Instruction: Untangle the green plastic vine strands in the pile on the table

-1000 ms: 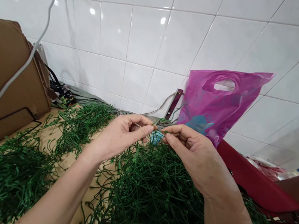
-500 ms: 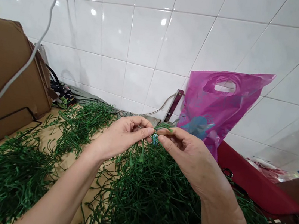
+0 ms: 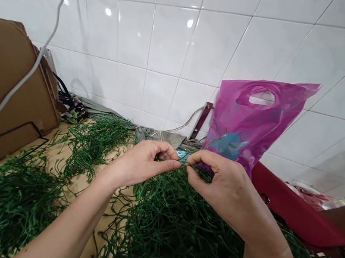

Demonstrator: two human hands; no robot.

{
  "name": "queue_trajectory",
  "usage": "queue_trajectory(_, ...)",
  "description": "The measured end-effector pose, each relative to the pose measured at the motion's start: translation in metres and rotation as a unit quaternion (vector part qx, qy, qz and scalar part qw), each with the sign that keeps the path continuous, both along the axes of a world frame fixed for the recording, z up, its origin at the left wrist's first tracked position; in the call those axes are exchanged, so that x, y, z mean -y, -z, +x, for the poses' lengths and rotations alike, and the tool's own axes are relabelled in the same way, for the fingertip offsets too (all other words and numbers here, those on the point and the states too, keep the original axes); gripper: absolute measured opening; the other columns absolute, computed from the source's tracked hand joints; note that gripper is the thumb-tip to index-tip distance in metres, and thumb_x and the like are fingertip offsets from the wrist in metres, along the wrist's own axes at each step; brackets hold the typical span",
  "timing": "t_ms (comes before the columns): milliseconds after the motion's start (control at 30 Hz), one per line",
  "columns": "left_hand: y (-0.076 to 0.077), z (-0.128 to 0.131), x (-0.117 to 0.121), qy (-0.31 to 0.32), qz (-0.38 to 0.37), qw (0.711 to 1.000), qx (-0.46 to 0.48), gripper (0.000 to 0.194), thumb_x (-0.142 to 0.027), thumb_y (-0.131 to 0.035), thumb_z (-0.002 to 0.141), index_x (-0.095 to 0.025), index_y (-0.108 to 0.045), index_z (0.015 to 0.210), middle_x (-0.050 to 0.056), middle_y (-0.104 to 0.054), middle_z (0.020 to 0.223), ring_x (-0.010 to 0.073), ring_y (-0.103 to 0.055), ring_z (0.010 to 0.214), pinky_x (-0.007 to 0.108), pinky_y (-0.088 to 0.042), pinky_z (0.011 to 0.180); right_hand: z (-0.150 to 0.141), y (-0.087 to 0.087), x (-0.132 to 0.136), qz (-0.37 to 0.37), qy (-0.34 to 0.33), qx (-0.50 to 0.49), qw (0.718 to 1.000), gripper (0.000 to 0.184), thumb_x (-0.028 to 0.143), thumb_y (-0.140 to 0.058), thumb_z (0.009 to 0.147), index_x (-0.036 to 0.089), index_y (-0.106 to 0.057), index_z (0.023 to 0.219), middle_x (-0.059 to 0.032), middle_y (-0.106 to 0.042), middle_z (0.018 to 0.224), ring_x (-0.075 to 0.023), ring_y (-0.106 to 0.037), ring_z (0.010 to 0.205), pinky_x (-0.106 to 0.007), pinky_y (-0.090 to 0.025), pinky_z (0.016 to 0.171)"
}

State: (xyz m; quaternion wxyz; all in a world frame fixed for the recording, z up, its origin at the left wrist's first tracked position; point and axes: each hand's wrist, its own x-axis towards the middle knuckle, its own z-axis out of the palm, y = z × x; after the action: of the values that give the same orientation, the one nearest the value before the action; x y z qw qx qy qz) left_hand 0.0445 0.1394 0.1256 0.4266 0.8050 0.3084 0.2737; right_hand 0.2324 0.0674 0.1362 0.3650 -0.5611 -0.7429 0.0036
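My left hand [image 3: 150,162] and my right hand [image 3: 214,175] meet fingertip to fingertip above a large heap of thin green stems [image 3: 172,229]. Both are closed in a pinch on a slender green stem [image 3: 212,142], whose free end curves up to the right past my right fingers. Whether it is a plant or plastic I cannot tell. Behind the fingertips shows a small blue and white patterned thing [image 3: 182,155], mostly hidden.
More green stems lie in a pile [image 3: 1,198] at left and a smaller bunch [image 3: 99,135] behind. A cardboard box [image 3: 8,90] stands left, under a hanging grey cord [image 3: 23,79]. A pink plastic bag [image 3: 252,120] leans on the tiled wall, by a red panel [image 3: 299,214].
Both hands have dropped slightly, and my right hand has turned a little to the right. One stem now sticks out long past the right fingers, where a short tuft showed before.
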Motion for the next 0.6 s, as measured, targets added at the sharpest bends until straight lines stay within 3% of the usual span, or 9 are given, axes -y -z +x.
queue_trajectory(133, 0.001, 0.01, 0.004, 0.006, -0.021, 0.999, 0.033, 0.021, -0.037, -0.054, 0.094, -0.018, -0.057, 0.087, -0.005, -0.047, 0.071, 0.0111, -0.039, 0.063, 0.026, -0.03, 0.059, -0.009, 0.006, -0.008, 0.109, 0.051, 0.002, 0.993, 0.009, 0.013, -0.057, 0.076, 0.02, -0.061, 0.074, 0.0033, -0.062, 0.065, -0.011, -0.052, 0.055, -0.024, -0.04, 0.056)
queue_trajectory(233, 0.0, 0.013, 0.008, 0.009, -0.045, 0.996, 0.072, 0.017, -0.033, -0.051, 0.095, -0.019, -0.052, 0.087, -0.005, -0.046, 0.073, 0.0115, -0.04, 0.065, 0.026, -0.031, 0.061, -0.004, 0.01, -0.017, 0.127, 0.1, -0.051, 0.986, 0.008, 0.017, -0.054, 0.078, 0.021, -0.06, 0.074, 0.0032, -0.059, 0.06, -0.0117, -0.051, 0.052, -0.024, -0.041, 0.055)
queue_trajectory(333, -0.005, 0.008, 0.009, 0.025, -0.059, 0.994, 0.09, 0.018, -0.033, -0.052, 0.095, -0.019, -0.051, 0.085, -0.005, -0.044, 0.073, 0.0114, -0.039, 0.066, 0.026, -0.032, 0.062, 0.022, 0.007, -0.018, 0.147, 0.214, -0.066, 0.963, 0.012, 0.026, -0.05, 0.082, 0.021, -0.061, 0.081, -0.0024, -0.065, 0.069, -0.0172, -0.059, 0.061, -0.031, -0.046, 0.065)
queue_trajectory(400, -0.009, 0.004, 0.01, 0.013, -0.065, 0.991, 0.116, 0.019, -0.035, -0.053, 0.095, -0.018, -0.051, 0.086, -0.005, -0.043, 0.074, 0.0112, -0.038, 0.066, 0.026, -0.031, 0.062, 0.042, 0.002, -0.012, 0.098, 0.266, -0.055, 0.957, 0.014, 0.033, -0.054, 0.079, 0.022, -0.062, 0.083, -0.0054, -0.069, 0.075, -0.0215, -0.062, 0.066, -0.036, -0.047, 0.069)
queue_trajectory(500, -0.011, 0.002, 0.013, -0.031, -0.058, 0.987, 0.147, 0.017, -0.034, -0.057, 0.093, -0.018, -0.052, 0.089, -0.005, -0.043, 0.075, 0.011, -0.038, 0.068, 0.025, -0.031, 0.063, 0.056, -0.006, 0.003, 0.003, 0.208, -0.036, 0.977, 0.018, 0.038, -0.056, 0.08, 0.025, -0.068, 0.085, -0.0044, -0.073, 0.079, -0.0242, -0.066, 0.072, -0.038, -0.049, 0.07)
queue_trajectory(600, -0.009, 0.007, 0.016, -0.047, -0.04, 0.987, 0.145, 0.014, -0.03, -0.057, 0.092, -0.018, -0.053, 0.087, -0.005, -0.043, 0.075, 0.011, -0.037, 0.069, 0.026, -0.032, 0.065, 0.043, -0.012, 0.016, -0.039, 0.122, -0.028, 0.991, 0.019, 0.038, -0.057, 0.085, 0.027, -0.072, 0.088, -0.0012, -0.074, 0.08, -0.0219, -0.067, 0.073, -0.033, -0.05, 0.067)
